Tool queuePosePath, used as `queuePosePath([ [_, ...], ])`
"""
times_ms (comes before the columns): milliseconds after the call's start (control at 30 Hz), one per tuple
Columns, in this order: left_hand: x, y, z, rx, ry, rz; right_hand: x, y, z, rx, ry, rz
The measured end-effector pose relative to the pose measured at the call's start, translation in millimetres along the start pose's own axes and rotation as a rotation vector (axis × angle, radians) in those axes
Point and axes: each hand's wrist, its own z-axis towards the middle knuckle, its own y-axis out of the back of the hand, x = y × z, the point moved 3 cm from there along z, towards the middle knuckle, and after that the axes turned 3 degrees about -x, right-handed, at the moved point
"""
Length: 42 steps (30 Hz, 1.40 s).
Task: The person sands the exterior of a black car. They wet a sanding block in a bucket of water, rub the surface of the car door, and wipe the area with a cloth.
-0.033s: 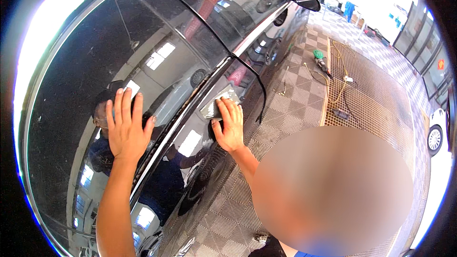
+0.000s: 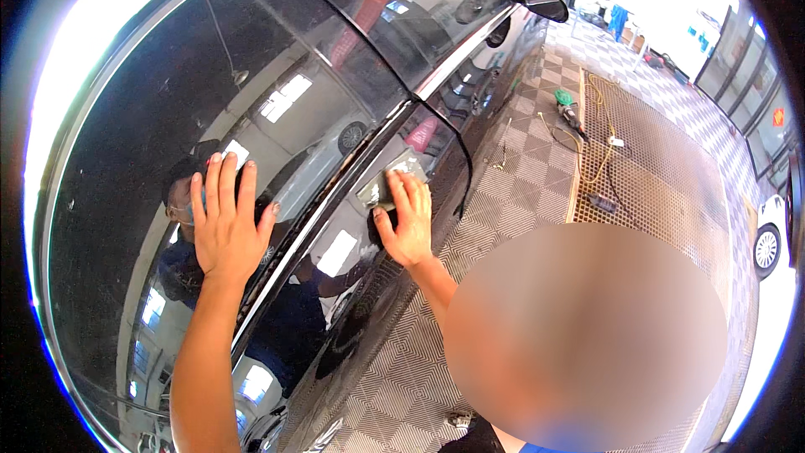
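My left hand [image 2: 225, 231] lies flat on the dark side window [image 2: 109, 201] of a black car, fingers spread and holding nothing. Lower down, on the glossy door panel [image 2: 302, 298], my right hand [image 2: 408, 222] presses a flat, grey-green rectangular piece [image 2: 376, 193] against the paint. Its fingers rest over the piece, with the thumb beside it. Part of the piece is hidden under the fingers; its material cannot be made out. A chrome and black trim strip [image 2: 289, 273] runs between my two hands.
The car's side mirror [image 2: 545, 2] juts out ahead. On the checkered floor [image 2: 503, 193] at right lie a power tool [image 2: 570, 113] with a green part, a yellow cord [image 2: 597, 176] and a grated panel [image 2: 671, 168]. A white car's wheel [image 2: 766, 250] stands far right.
The view has shifted slightly. My left hand stays flat on the window, and my right fingertips have shifted slightly on the piece.
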Motion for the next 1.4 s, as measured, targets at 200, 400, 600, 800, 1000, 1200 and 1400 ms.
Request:
queuePosePath([
  [200,-4.1,1.0,4.1,-0.023,-0.009,-0.026,57.9,-30.8,-68.8,-0.053,-0.191,0.067],
  [400,2.2,15.2,7.3,0.006,0.007,0.011,9.6,-7.3,-25.8,0.089,-0.019,-0.037],
  [600,-5.9,3.2,3.0,0.038,0.011,0.046,52.1,-24.0,-89.1,0.075,-0.198,0.007],
  [800,-15.0,-0.5,9.2,-0.038,-0.034,0.092,-30.5,9.2,7.8,0.139,-0.116,-0.189],
  [1000,2.5,5.1,-1.1,0.036,-0.031,0.118,62.4,-29.7,-97.4,0.203,-0.184,-0.002],
  [1200,-19.8,-8.2,3.5,-0.003,-0.049,0.085,-15.0,1.1,-4.2,0.019,-0.254,-0.133],
  [1400,7.3,6.9,-4.2,0.035,-0.013,0.096,41.0,-20.9,-86.8,0.228,-0.052,-0.069],
])
